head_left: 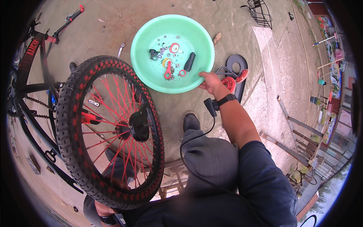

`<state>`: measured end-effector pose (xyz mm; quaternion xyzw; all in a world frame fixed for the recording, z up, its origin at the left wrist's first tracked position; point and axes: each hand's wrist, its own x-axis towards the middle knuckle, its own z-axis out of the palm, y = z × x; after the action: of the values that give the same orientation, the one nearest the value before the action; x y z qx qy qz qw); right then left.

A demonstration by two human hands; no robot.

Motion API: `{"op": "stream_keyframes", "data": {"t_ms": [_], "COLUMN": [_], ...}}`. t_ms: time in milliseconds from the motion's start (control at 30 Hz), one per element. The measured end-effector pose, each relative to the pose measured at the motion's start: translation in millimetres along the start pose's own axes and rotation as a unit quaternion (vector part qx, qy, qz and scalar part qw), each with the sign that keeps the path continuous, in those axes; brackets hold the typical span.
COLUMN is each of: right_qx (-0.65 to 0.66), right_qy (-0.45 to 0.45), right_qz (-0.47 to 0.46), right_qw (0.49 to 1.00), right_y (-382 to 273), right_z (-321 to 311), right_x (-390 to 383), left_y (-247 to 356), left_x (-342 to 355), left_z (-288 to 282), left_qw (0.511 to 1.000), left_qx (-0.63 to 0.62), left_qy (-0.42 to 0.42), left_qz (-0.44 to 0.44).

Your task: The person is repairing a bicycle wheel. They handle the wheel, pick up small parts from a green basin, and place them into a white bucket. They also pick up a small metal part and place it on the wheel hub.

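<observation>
A bicycle wheel (pixel 67 113) with a knobby black-and-red tire and red spokes stands upright on my left. My left hand (pixel 103 209) is closed on the tire's near, lower edge, its fingers partly hidden by the wheel. With thumb and fingers, my right hand (pixel 210 83) grips the lower right rim of a light green basin (pixel 141 72). Inside the basin lie a black handlebar grip (pixel 190 61), a black clamp (pixel 153 54), a red part with a ring end (pixel 168 70), a red ring (pixel 182 73) and several small nuts and washers.
A black-and-red bicycle frame (pixel 45 89) fills the left side. A wrench (pixel 121 50) lies beside the basin. Right of it are a black chain guard (pixel 241 83) and red small wheels (pixel 229 84). Farther off lies a wire basket (pixel 261 14). A cable hangs from my right wrist.
</observation>
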<state>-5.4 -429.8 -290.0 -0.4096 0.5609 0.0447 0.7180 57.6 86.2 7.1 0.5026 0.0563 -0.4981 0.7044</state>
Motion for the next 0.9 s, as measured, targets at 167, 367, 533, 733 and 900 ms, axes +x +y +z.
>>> {"op": "stream_keyframes", "data": {"t_ms": [167,367,533,733,900], "right_qx": [-0.355,-0.617,-0.777,-0.854,-0.865], "right_qy": [0.28,0.13,0.052,0.035,0.04], "right_qz": [-0.239,-0.314,-0.302,-0.245,-0.258], "right_qw": [0.859,0.71,0.551,0.457,0.428], "right_y": [-45.6,-79.0,-55.7,-43.6,-46.7], "right_z": [-4.3,25.5,54.0,65.4,64.8], "right_x": [-7.4,18.0,42.1,41.6,37.4], "left_y": [4.9,6.0,4.7,0.8,-3.0], "left_x": [1.7,2.5,4.0,5.4,5.1], "left_z": [2.2,-17.7,-24.3,-12.1,-7.3], "left_qw": [0.999,0.996,0.994,0.999,1.0], "left_qx": [0.046,0.043,0.041,0.008,-0.015], "left_qy": [-0.005,-0.069,-0.092,-0.035,-0.016], "left_qz": [-0.006,-0.032,-0.049,-0.013,0.018]}}
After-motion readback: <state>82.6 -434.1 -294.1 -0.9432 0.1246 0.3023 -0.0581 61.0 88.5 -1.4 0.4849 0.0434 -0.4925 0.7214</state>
